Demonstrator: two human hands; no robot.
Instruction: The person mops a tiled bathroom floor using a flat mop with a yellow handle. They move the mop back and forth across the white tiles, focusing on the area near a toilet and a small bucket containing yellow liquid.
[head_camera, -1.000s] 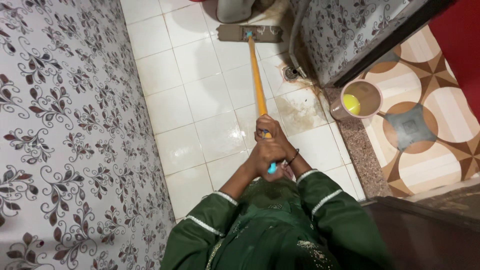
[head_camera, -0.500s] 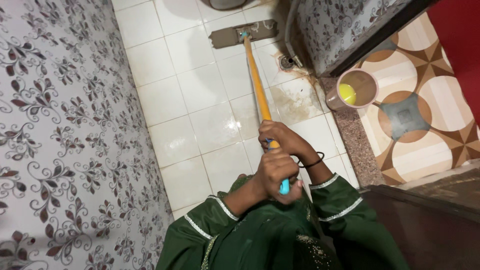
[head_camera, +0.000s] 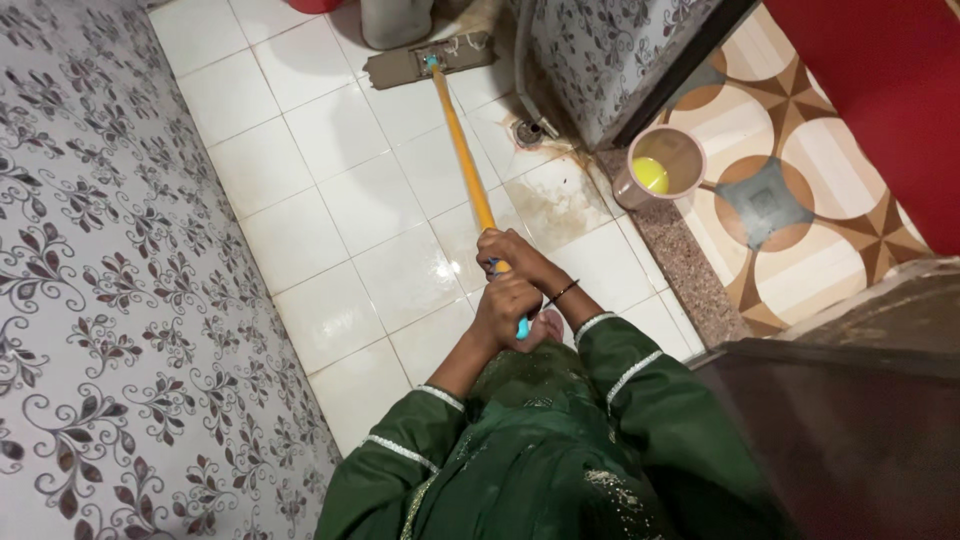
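From the head camera, both hands grip the mop (head_camera: 461, 145) near its blue top end: the right hand (head_camera: 508, 250) wraps the yellow handle higher up, the left hand (head_camera: 508, 310) clenches just below. The grey mop head rests on the white tiled floor (head_camera: 330, 200), near a drain (head_camera: 527, 131).

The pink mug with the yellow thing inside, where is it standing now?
In the head view the pink mug stands at upper right, on the speckled stone threshold beside the floor drain, to the right of the mop handle.
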